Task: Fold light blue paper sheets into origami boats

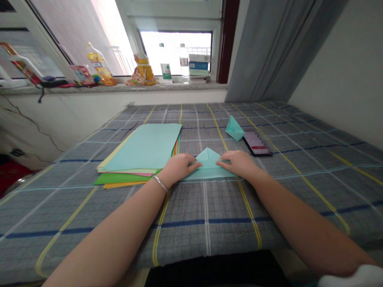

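Note:
A light turquoise sheet of folded paper (208,162) lies in front of me, with a peak pointing away and a straight band along its near side. My left hand (180,168) grips its left side, thumb on top and fingers curled. On the opposite side, my right hand (239,163) holds the paper the same way. Both hands' outer fingers partly cover its ends. Beyond my right hand stands a small folded paper boat (234,128) of the same colour, touching or close to a phone (257,142).
A stack of coloured paper (143,145) lies to the left, turquoise on top. Beneath everything is a checked grey cloth (185,223). Bottles, including an orange drink bottle (100,65), and a blue-and-white box (198,65) line the windowsill (119,88). A grey curtain (269,52) hangs at the right.

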Available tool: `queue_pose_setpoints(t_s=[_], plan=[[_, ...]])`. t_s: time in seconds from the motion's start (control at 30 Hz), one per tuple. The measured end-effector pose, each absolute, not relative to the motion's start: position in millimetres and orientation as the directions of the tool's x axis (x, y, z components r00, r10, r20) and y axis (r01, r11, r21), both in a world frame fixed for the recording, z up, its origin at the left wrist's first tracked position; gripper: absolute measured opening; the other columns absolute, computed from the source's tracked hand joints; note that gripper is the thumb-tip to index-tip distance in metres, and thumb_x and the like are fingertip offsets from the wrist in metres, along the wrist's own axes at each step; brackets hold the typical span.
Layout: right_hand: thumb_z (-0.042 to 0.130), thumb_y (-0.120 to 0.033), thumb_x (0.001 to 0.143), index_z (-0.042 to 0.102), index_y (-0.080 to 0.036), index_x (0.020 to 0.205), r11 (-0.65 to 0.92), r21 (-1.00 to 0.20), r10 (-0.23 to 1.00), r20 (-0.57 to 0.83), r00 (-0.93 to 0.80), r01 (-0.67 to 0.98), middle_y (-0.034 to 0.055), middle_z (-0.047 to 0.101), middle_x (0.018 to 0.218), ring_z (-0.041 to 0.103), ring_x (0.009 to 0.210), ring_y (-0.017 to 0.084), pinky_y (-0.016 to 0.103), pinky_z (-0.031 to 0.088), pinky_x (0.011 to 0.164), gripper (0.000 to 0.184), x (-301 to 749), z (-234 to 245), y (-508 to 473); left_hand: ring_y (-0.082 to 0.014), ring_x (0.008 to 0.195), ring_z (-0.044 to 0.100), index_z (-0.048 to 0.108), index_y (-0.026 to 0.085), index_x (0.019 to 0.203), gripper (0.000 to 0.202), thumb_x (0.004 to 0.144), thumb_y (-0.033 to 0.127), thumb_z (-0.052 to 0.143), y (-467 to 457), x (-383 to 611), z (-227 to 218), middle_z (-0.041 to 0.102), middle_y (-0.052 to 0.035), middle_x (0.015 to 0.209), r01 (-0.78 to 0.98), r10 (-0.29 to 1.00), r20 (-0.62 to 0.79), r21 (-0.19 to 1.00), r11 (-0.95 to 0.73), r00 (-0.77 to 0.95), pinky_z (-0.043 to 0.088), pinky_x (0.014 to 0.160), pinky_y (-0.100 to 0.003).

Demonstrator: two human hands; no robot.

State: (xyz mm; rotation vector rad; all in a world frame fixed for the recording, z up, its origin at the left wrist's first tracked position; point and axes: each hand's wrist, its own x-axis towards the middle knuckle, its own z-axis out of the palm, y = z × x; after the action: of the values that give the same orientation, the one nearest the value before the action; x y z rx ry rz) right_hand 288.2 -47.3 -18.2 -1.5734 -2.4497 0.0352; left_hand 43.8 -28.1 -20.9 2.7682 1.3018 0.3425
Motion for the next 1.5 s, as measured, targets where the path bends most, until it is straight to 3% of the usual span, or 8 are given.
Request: queue_pose_setpoints(t_s=[0.13, 0.37, 0.87, 1.1, 1.2, 1.37, 1.5], plan=[[0.052, -0.051, 0.087, 0.073, -0.026, 0.092, 0.343, -0.156, 0.927, 0.213, -0.308, 0.926, 0.0029, 0.072, 0.099, 0.063, 0.092, 0.021, 0.029, 0.041, 0.069, 0.033, 288, -23, -43, -0.0204, 0.082, 0.063, 0.065, 0.021, 0.089, 0.031, 0.090, 0.047, 0.048, -32, 50, -22, 0.068, -0.0037, 0.087, 0.846, 0.845, 0.220, 0.121, -0.519, 0.487, 0.045, 0.069, -0.029], [0.056, -0.048, 0.086, 0.072, -0.027, 0.091, 0.273, -0.148, 0.938, 0.263, -0.228, 0.951, 0.0028, 0.071, 0.096, 0.062, 0.092, 0.021, 0.029, 0.040, 0.067, 0.028, 286, -27, -38, -0.0198, 0.091, 0.061, 0.064, 0.020, 0.088, 0.020, 0.088, 0.037, 0.054, -29, 59, -27, 0.063, -0.0044, 0.099, 0.853, 0.864, 0.286, 0.210, -0.478, 0.414, 0.047, 0.081, -0.030], [0.061, -0.039, 0.085, 0.066, -0.024, 0.085, 0.275, -0.144, 0.941, 0.244, -0.235, 0.951, 0.0018, 0.069, 0.093, 0.061, 0.088, 0.019, 0.028, 0.036, 0.065, 0.017, 282, -34, -33, -0.0214, 0.087, 0.058, 0.061, 0.016, 0.083, 0.017, 0.089, 0.030, 0.055, -25, 62, -34, 0.061, -0.0070, 0.090, 0.867, 0.851, 0.290, 0.118, -0.485, 0.437, 0.046, 0.081, -0.032], [0.061, -0.040, 0.085, 0.066, -0.025, 0.085, 0.267, -0.136, 0.932, 0.287, -0.220, 0.954, 0.0003, 0.068, 0.093, 0.061, 0.085, 0.018, 0.027, 0.035, 0.061, 0.016, 284, -34, -35, -0.0201, 0.087, 0.060, 0.062, 0.017, 0.087, 0.018, 0.089, 0.034, 0.054, -28, 62, -33, 0.063, -0.0060, 0.093, 0.868, 0.868, 0.285, 0.175, -0.465, 0.407, 0.046, 0.079, -0.030], [0.059, -0.040, 0.086, 0.067, -0.025, 0.086, 0.273, -0.108, 0.928, 0.291, -0.232, 0.956, 0.0007, 0.068, 0.094, 0.061, 0.085, 0.018, 0.028, 0.036, 0.063, 0.017, 285, -33, -36, -0.0216, 0.089, 0.059, 0.062, 0.018, 0.091, 0.018, 0.089, 0.033, 0.052, -31, 64, -33, 0.064, -0.0068, 0.094, 0.866, 0.845, 0.303, 0.108, -0.489, 0.440, 0.045, 0.078, -0.032], [0.056, -0.036, 0.088, 0.068, -0.021, 0.089, 0.359, -0.007, 0.885, 0.320, -0.338, 0.933, 0.0045, 0.069, 0.091, 0.060, 0.091, 0.022, 0.033, 0.037, 0.080, 0.019, 283, -31, -36, -0.0250, 0.097, 0.058, 0.065, 0.019, 0.098, 0.021, 0.092, 0.028, 0.047, -34, 67, -32, 0.068, -0.0088, 0.096, 0.811, 0.757, 0.333, -0.047, -0.583, 0.563, 0.039, 0.093, -0.043], [0.056, -0.034, 0.088, 0.066, -0.021, 0.089, 0.354, -0.034, 0.898, 0.293, -0.329, 0.935, 0.0051, 0.069, 0.092, 0.060, 0.092, 0.022, 0.033, 0.037, 0.081, 0.017, 280, -33, -35, -0.0229, 0.110, 0.056, 0.064, 0.021, 0.109, 0.028, 0.095, 0.026, 0.041, -34, 69, -35, 0.068, -0.0073, 0.111, 0.768, 0.721, 0.323, -0.032, -0.639, 0.613, 0.025, 0.110, -0.047]])
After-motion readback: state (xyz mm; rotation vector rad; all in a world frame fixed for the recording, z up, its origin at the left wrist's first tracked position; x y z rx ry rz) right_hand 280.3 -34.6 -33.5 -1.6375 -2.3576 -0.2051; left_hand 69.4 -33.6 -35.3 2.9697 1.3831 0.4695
